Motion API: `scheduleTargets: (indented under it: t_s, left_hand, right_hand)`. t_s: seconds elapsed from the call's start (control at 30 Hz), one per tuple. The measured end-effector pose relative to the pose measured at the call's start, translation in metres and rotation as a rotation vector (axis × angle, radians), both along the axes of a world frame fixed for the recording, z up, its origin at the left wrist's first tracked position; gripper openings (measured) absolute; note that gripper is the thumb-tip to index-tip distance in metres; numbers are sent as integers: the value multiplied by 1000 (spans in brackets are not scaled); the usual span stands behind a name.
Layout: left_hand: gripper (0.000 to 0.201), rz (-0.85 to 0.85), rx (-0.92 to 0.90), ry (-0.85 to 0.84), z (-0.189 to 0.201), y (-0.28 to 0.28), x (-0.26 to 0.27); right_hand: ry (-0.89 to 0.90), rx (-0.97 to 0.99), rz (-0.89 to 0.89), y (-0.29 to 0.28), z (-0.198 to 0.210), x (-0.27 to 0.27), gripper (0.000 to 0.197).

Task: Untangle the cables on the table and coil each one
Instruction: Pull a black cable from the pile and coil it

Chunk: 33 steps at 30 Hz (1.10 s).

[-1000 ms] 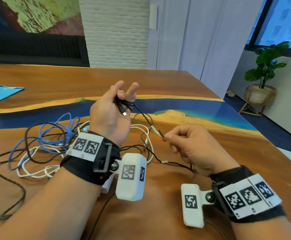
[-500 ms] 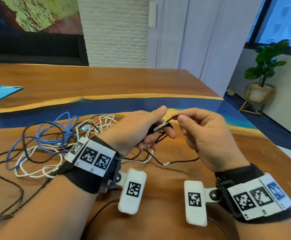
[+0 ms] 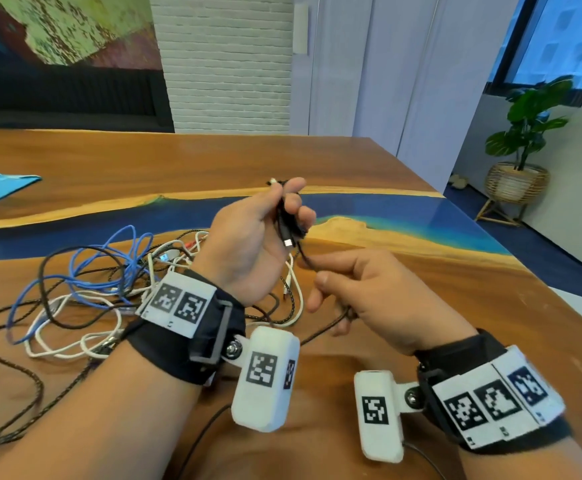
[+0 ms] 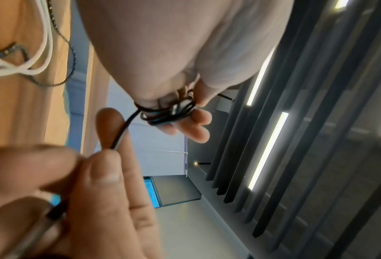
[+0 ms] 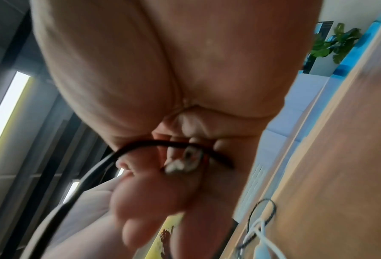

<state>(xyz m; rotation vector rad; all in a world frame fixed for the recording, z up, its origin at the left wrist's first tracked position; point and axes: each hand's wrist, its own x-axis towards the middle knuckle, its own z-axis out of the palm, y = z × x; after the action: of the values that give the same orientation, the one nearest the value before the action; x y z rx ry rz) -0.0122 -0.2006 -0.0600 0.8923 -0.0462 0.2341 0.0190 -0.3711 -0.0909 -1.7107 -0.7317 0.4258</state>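
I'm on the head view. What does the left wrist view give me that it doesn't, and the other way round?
Only the left wrist view shows the black cable looped several times round the left hand's fingers. Only the head view shows the tangle of blue cable and white cable on the table. Both show the right hand pinching the black cable's free run.

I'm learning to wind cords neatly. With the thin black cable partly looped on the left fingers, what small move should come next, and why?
Probably one more turn: the right hand should carry its pinched stretch of black cable around the left hand's fingers. Several loops already sit there, and loose cable runs on below the right hand, so it seems unfinished.
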Motion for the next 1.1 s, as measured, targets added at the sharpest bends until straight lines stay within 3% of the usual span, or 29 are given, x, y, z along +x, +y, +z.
scheduleTargets:
  t_s: [0.2,0.37,0.47,0.6,0.7,0.77,0.93,1.03,1.1]
  left_hand:
    - [20,179,306,31,-6,-3,2]
    - [17,278,498,63,-9,-2,6]
    - [18,329,580,102,-9,4,7]
    - [22,269,875,224,-8,8,2]
    - [29,56,1143,249,-9,3,-2]
    - [33,-103,1142,246,-9,-2,-5]
    - [58,-255,944,212,-5,5,-9]
    - [47,-295,806,203,-3,1,-13]
    - [42,-354,594,173,-2,-4,-15]
  right_hand:
    - [106,41,129,1,-2,-6,37]
    - [63,-28,-19,1,-7,1,39]
    - [179,28,-94,4,-5,1,35]
    - [20,17,-64,0,1,-2,37]
    - [-112,83,-104,-1,7,-3,35]
    - [-200,104,-147,-2,8,-1,34]
    - [-280,178,-237,-9,9,5,27]
    - [-300,261,-315,-12,11,6,21]
    - [-217,333,-353,-13,11,9,16]
